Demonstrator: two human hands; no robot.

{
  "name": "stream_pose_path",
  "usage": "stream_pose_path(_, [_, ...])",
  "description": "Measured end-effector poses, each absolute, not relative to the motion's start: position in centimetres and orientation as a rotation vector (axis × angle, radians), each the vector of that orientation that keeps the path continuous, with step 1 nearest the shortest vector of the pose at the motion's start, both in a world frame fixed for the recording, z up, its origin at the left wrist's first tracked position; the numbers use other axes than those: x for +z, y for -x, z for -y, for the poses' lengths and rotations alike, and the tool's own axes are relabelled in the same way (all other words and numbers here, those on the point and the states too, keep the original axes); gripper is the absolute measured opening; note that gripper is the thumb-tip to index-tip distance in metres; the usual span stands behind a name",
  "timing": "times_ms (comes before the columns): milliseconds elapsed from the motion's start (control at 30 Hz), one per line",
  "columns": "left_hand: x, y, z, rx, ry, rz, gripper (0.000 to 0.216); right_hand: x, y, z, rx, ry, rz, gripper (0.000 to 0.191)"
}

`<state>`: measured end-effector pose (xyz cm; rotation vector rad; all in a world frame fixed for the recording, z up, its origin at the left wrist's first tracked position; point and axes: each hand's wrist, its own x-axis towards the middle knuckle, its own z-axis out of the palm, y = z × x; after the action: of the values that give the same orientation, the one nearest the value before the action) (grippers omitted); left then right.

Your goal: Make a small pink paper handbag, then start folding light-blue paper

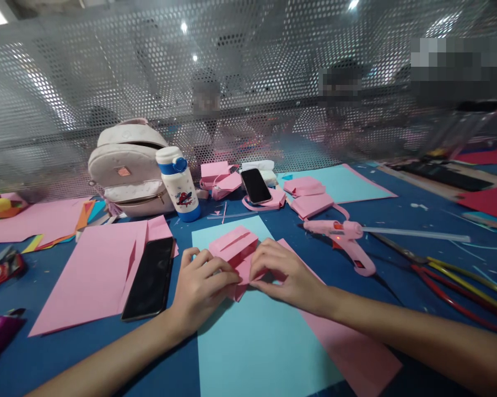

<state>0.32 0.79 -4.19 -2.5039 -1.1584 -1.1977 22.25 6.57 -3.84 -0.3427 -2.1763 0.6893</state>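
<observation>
Between my hands is a small pink folded paper box (234,242), resting over a light blue sheet (265,347). My left hand (205,284) grips the box's near left edge, fingers bent over it. From the other side, my right hand (285,273) pinches the near right part of the same box. The fingertips of both hands almost meet at a flap, and part of the box is hidden beneath them. A larger pink sheet (351,347) lies partly under the blue one, below my right forearm.
To the right lie a pink glue gun (343,237) with a clear glue stick and large scissors (442,270). A black phone (149,278) overlaps pink paper (91,270) on the left. Behind stand a backpack (128,165), a bottle (180,187) and finished-looking pink paper pieces (312,198).
</observation>
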Motion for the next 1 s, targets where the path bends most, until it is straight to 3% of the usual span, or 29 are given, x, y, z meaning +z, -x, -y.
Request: stream_pose_path(1000, [-4.31, -0.34, -0.81, -1.216, 2.516, 1.156, 0.019, -3.75, -22.19, -6.38, 0.608, 0.346, 2.208, 0.01])
